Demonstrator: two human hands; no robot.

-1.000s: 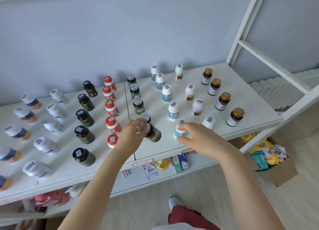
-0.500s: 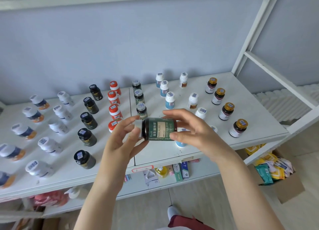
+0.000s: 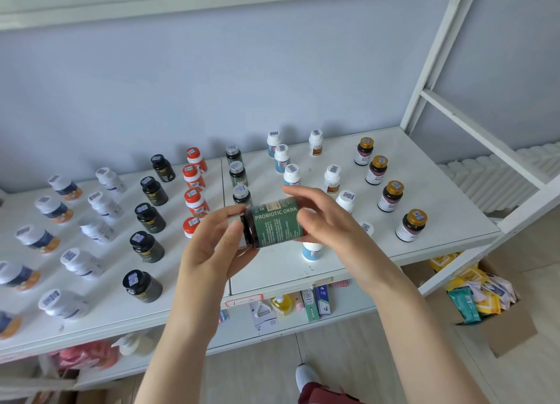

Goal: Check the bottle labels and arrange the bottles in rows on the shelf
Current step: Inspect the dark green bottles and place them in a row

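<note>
Both hands grasp the green bottle (image 3: 274, 223). It lies on its side in the air above the front of the shelf (image 3: 424, 252), with its "PROBIOTIC OKRA" label turned up. The left hand (image 3: 212, 252) curls round the dark cap end, at 9 o'clock of the bottle. The right hand (image 3: 330, 221) pinches the base end at 3 o'clock, with the thumb across the label.

The hands cover part of what stands below. A blue-labelled white bottle (image 3: 312, 250) shows only its lower part under the right palm, at 5 o'clock of the held bottle. A white cap (image 3: 367, 228) peeks out just beside the right wrist. A red-capped bottle (image 3: 191, 226) is half hidden behind the left fingers.

Three other green-labelled bottles (image 3: 238, 176) stand in a row running off toward 12 o'clock. Gold-capped bottles (image 3: 391, 196) line up at 2 o'clock and black bottles (image 3: 150, 217) at 9 o'clock, with white bottles (image 3: 103, 205) beyond them.

At 6 o'clock, the lower shelf (image 3: 348, 308) holds toothpaste boxes (image 3: 315, 303) and a yellow bottle (image 3: 281, 303). A cardboard box (image 3: 512, 331) of packets sits on the floor at 4 o'clock.
</note>
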